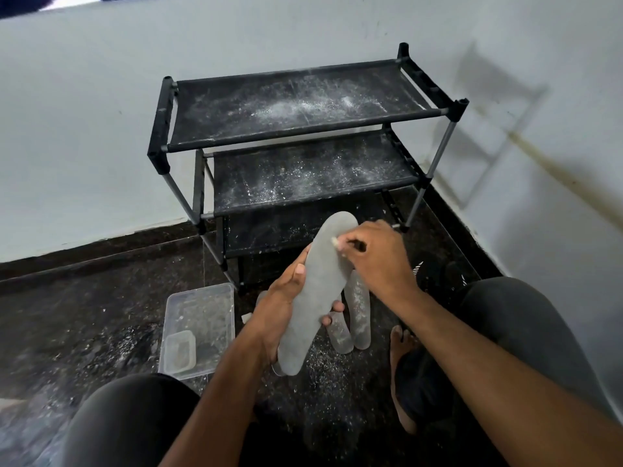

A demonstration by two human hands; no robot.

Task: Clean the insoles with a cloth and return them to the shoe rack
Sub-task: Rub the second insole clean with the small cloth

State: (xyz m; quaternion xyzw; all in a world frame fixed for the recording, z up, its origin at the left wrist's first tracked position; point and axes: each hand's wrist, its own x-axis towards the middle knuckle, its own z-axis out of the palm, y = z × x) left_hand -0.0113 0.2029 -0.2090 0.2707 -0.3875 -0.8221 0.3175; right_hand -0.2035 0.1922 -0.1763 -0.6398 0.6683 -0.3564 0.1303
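Two hands [286, 294] [377, 254], three insoles [317, 291].

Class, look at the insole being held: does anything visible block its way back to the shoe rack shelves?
Nothing visible does. The insole, gripped by the left hand, is right before the shoe rack, whose dusty shelves hold nothing.

Bare top shelf [296, 106] (dusty), reachable

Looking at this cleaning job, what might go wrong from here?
The shoe rack shelves carry white dust, so a wiped insole set back there would probably get dirty again. The right hand pinches only a tiny bit of cloth, which may slip. Powder brushed off may fall onto the insoles on the floor.
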